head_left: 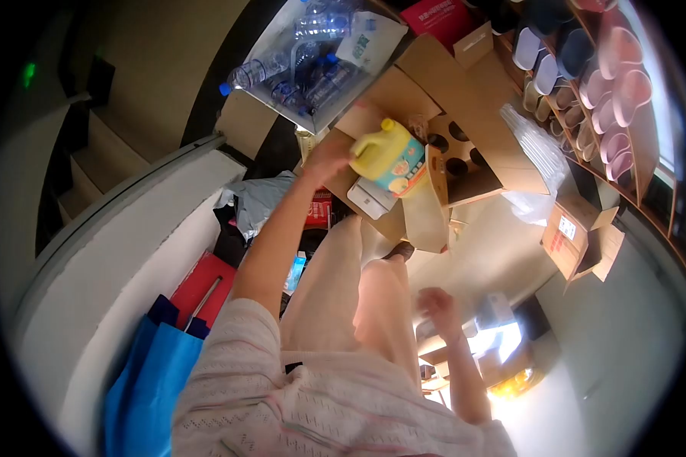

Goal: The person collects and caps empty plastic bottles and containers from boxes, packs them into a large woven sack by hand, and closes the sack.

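My left hand (331, 159) is closed at the handle of a yellow plastic jug (389, 158) with a yellow cap and a blue-green label. The jug is tilted and hangs over an open cardboard box (395, 224). Beneath it, a small white box (371, 198) shows at the box's edge. My right hand (437, 308) hangs beside my right leg, well away from the jug. Its fingers are loosely bent and nothing is visible in them.
Plastic bottles (322, 80) fill a white container (324, 122) at the top. A larger open carton with round holes (503, 164) stands right of the jug. Slippers line a shoe rack (598, 148). A small open carton (575, 240) lies at right; a blue bag (156, 385) stands at left.
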Available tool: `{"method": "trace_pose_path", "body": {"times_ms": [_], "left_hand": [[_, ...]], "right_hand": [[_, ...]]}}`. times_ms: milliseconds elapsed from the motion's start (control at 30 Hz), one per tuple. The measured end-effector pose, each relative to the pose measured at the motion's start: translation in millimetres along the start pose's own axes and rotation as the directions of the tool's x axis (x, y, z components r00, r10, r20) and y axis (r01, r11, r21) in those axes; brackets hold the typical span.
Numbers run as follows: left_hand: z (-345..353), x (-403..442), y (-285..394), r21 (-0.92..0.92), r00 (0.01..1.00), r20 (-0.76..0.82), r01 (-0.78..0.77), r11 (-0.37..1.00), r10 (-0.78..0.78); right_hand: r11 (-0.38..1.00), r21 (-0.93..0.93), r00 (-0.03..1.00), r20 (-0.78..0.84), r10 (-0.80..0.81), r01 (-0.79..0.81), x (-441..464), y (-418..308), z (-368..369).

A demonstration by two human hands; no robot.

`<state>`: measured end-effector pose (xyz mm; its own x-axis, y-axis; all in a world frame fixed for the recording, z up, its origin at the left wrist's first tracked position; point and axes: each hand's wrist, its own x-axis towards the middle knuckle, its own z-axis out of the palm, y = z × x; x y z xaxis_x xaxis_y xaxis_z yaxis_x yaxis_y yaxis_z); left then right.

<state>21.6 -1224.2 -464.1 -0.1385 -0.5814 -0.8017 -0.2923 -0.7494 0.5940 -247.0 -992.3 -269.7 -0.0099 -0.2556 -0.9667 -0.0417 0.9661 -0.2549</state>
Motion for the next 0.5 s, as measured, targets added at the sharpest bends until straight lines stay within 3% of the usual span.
{"method": "trace_pose_path", "body": {"times_ms": [33,100,167,400,500], "left_hand": [[-15.5,19.5,3.3,0.191,0.992,-0.086,-0.077,0.979,0.095],[-50.7,63.3,7.4,0.489,0.95,-0.25,-0.042,0.871,0.186],[-74.2,86.2,32.1,0.486,0.873,-0.408,-0.039,0.873,0.267],[-125.4,195.2,37.8,0.81,0.76,-0.426,0.078,0.582,0.491],[-118.6,214.1,39.4,0.747,0.728,-0.554,0.22,0.627,0.404]], "right_hand": [[1.0,-0.001,1.0,0.004,0.008,-0.008,3.1,2.3,-0.6],[1.0,-0.001,1.0,0.014,0.027,-0.027,9.6,8.4,-1.4],[0.997,0.042,0.997,0.036,0.067,-0.068,15.6,13.0,0.8],[0.98,0.121,0.986,0.061,0.155,-0.161,33.7,50.8,9.3],[0.965,0.126,0.972,0.061,0.225,-0.231,39.4,70.8,8.4]]}}
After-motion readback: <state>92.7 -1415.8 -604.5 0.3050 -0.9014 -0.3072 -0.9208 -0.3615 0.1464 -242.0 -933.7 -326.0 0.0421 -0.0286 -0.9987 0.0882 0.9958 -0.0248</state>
